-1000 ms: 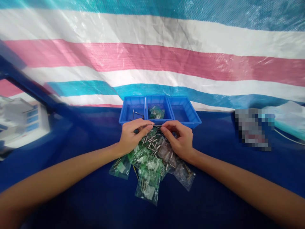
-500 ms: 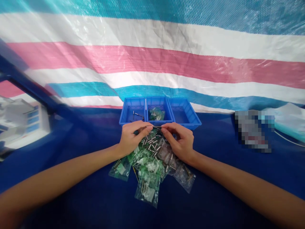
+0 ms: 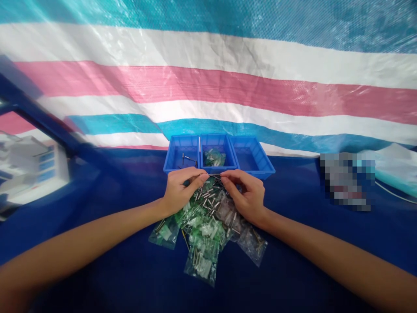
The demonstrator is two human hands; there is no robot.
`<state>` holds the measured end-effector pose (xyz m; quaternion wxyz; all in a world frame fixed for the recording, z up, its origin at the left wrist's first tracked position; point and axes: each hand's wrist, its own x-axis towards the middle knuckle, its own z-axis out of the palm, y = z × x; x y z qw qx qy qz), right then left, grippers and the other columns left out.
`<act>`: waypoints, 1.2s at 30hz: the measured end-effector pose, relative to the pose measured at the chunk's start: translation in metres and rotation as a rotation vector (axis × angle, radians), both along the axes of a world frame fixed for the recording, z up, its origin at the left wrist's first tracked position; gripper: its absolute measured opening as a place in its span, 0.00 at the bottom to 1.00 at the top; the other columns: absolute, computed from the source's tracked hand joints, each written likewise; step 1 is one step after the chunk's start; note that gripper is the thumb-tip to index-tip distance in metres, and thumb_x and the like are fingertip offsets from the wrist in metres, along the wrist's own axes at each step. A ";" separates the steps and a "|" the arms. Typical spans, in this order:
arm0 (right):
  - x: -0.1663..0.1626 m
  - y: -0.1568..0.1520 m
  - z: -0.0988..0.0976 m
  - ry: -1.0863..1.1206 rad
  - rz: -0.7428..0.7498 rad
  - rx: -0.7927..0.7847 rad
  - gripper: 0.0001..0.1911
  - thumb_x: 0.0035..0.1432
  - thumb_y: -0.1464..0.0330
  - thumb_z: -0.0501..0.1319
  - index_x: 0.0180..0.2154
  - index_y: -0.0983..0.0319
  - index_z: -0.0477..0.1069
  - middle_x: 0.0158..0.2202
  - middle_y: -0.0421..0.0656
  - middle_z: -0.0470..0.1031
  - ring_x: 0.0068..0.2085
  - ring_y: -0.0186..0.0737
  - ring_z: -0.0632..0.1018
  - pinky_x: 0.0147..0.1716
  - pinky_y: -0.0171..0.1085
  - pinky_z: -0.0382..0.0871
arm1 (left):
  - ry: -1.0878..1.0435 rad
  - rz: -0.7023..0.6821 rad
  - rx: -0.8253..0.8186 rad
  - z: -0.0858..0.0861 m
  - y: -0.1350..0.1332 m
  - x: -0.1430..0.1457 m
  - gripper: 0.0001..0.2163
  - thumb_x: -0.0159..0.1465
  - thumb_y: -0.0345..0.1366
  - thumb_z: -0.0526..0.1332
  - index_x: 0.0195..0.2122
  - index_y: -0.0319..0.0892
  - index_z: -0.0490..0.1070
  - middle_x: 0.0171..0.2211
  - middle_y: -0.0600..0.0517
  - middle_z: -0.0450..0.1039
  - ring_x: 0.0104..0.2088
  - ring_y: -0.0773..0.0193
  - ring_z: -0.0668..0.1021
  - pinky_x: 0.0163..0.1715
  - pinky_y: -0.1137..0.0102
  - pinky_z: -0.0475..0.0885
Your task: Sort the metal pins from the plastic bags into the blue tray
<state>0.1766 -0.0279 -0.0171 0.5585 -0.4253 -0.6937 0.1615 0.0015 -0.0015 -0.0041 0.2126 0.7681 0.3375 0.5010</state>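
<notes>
My left hand (image 3: 182,191) and my right hand (image 3: 246,195) face each other over a heap of small metal parts. Between their fingertips runs a thin silver pin, seemingly a pop rivet (image 3: 214,174), pinched at each end by thumb and forefinger. Below lie loose metal rivets (image 3: 208,200), each with a shiny thicker part and a thin stem. They rest on green-tinted clear plastic bags (image 3: 205,226) holding more metal parts and white slips. Another clear bag (image 3: 252,243) sticks out at the lower right of the heap. The fingers hide part of the pile.
Three joined blue bins stand behind the heap. A few metal pins lie in the left bin (image 3: 177,150), a green-tinted bag in the middle bin (image 3: 218,141); the right bin (image 3: 250,152) is beside it. A white device (image 3: 35,169) stands left, a pale bag (image 3: 394,167) right.
My hands keep their pinch on the thin pin almost unmoved. The whole view has shifted very slightly, with bins and heap a few pixels lower.
</notes>
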 end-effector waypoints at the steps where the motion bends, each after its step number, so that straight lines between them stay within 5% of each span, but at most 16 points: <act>1: 0.000 0.000 0.000 -0.004 -0.005 0.002 0.05 0.57 0.69 0.58 0.33 0.61 0.72 0.26 0.40 0.75 0.24 0.32 0.73 0.24 0.32 0.69 | 0.004 -0.003 0.004 0.000 0.000 0.000 0.08 0.61 0.36 0.59 0.29 0.39 0.73 0.18 0.55 0.71 0.19 0.73 0.71 0.19 0.77 0.65; 36: 0.000 -0.001 -0.001 -0.063 0.066 0.066 0.04 0.58 0.72 0.55 0.32 0.61 0.68 0.24 0.38 0.72 0.25 0.31 0.73 0.24 0.30 0.68 | 0.066 -0.135 0.084 -0.003 0.004 -0.004 0.07 0.61 0.30 0.58 0.27 0.37 0.73 0.16 0.55 0.68 0.19 0.72 0.70 0.20 0.77 0.64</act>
